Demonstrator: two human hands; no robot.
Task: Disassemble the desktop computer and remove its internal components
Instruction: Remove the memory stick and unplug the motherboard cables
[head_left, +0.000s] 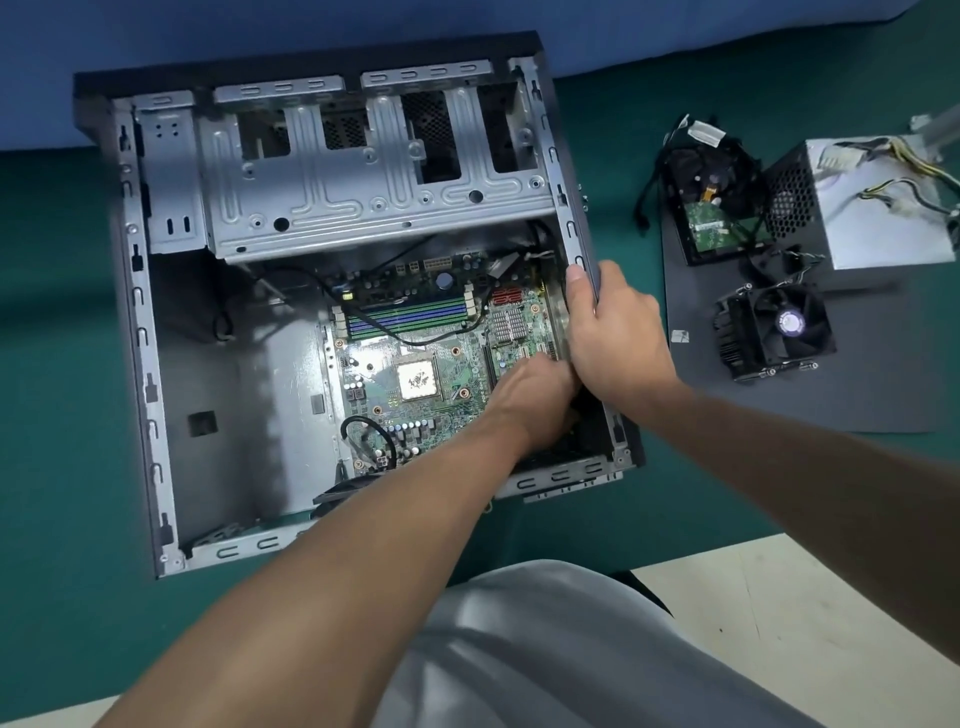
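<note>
An open desktop case lies flat on the green table. Its green motherboard shows a bare CPU and memory sticks. A silver drive cage spans the far half. My right hand grips the case's right wall, thumb inside and fingers outside. My left hand reaches down into the case's near right corner beside the expansion slots; its fingers are curled out of sight, so what they hold cannot be made out.
To the right, a dark mat bears a hard drive, a power supply with loose cables and a CPU cooler fan. A blue surface runs along the far edge. My grey-clad lap is below.
</note>
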